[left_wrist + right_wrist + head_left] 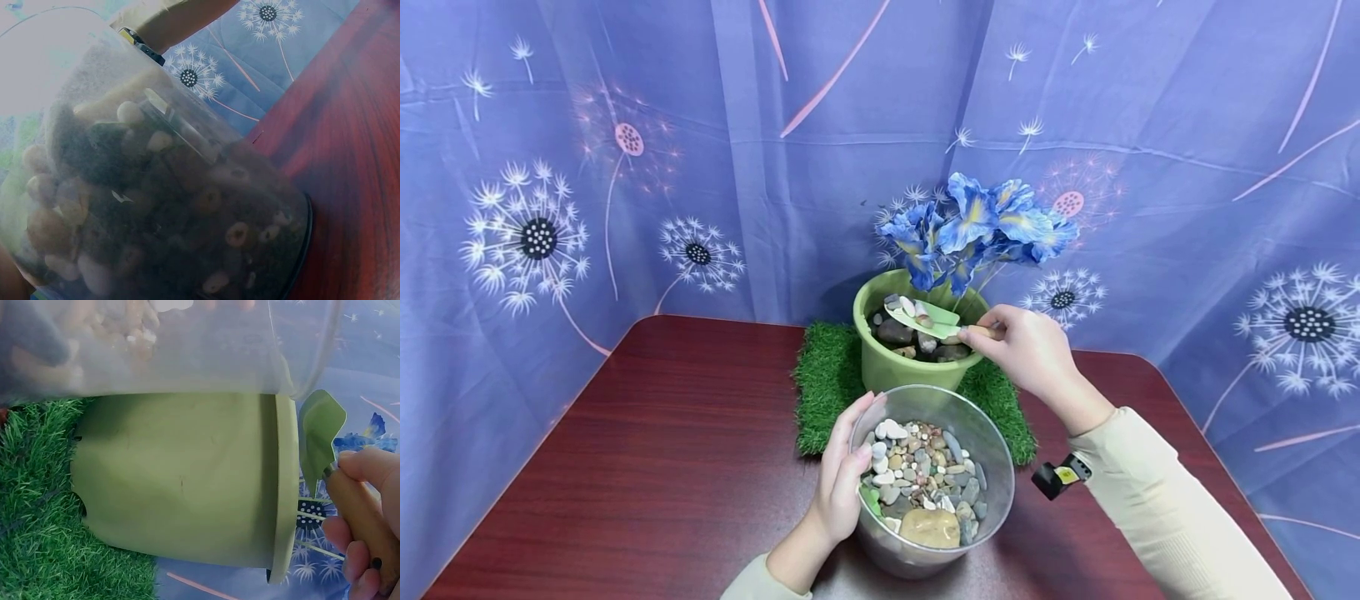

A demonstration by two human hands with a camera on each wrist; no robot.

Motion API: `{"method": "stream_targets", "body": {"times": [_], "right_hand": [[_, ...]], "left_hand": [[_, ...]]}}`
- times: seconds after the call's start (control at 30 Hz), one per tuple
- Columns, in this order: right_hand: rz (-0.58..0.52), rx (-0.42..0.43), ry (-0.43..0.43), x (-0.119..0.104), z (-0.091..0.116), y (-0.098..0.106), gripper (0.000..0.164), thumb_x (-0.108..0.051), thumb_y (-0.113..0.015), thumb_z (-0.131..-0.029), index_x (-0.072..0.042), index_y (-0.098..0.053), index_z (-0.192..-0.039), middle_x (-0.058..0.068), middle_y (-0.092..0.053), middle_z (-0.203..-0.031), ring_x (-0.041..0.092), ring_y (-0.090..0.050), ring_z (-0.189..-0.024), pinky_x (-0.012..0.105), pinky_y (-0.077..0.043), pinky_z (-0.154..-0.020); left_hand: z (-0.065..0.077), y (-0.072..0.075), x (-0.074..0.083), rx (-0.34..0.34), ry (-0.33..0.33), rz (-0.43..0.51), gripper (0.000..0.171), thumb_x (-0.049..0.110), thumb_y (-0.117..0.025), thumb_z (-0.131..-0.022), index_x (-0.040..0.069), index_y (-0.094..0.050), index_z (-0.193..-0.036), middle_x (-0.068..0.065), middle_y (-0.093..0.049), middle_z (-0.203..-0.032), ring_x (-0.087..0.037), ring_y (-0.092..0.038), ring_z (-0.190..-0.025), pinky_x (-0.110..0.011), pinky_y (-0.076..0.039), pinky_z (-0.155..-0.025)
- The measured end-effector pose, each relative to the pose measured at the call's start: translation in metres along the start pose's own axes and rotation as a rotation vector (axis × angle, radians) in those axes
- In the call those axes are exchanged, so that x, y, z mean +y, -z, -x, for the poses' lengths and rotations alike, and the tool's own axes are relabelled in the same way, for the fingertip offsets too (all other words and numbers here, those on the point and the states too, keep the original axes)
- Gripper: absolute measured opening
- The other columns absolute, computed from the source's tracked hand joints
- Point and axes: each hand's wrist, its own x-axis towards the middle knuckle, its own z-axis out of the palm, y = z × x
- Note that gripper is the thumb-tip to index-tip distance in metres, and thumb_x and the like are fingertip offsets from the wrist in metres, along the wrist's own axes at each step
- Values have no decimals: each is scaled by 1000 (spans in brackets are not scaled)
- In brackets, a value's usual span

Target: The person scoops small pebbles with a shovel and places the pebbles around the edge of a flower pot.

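Note:
My right hand (1030, 346) grips the wooden handle of a small trowel (946, 323) over the green flowerpot (917, 373). Several pebbles (908, 307) lie on its pale green blade. In the right wrist view, the blade (319, 437) stands beyond the pot's rim, fingers wrapped about the handle (359, 506). Dark stones (895, 332) and blue artificial irises (973, 221) fill the pot. My left hand (838, 483) holds the left side of a clear plastic bucket (1000, 492), thumb at the rim. Mixed pebbles (917, 467) and a large tan stone (930, 527) lie inside.
The flowerpot stands on a square of artificial grass (823, 392) on a dark red wooden table (700, 450). Behind hangs a blue curtain (820, 192) with dandelion prints. The bucket stands in front of the pot, overlapping the grass in the head view.

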Motion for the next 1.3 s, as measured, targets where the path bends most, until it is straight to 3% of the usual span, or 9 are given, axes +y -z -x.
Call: {"method": "stream_targets", "body": {"times": [0.37, 0.6, 1.3], "right_hand": [[-14, -22, -53, -1, -2, -1, 37, -49, -62, -85, -13, -68, -91, 4, -71, -77, 17, -62, -64, 32, -46, -54], [-23, -24, -79, 0, -4, -2, 41, -52, -61, -85, -12, -66, -92, 5, -70, -77, 17, -61, -62, 31, -46, -53], [-70, -30, -117, 2, -3, 0, 45, -54, -60, -84, -11, -65, -97, 8, -70, -80, 17, -61, -62, 31, -47, -56]], "left_hand": [[0, 0, 1, -3, 16, 18, 54, 1, -28, -88, -15, -25, -139, -40, -39, -135, -36, -41, -132, -25, -32, -112], [-1, 0, 0, 0, -3, 11, 53, -1, -28, -87, -16, -25, -138, -40, -39, -134, -29, -43, -133, -25, -32, -112], [0, -1, 0, 2, 10, 26, 54, 0, -28, -87, -16, -25, -139, -41, -38, -134, -33, -42, -133, -25, -31, -113]]}}
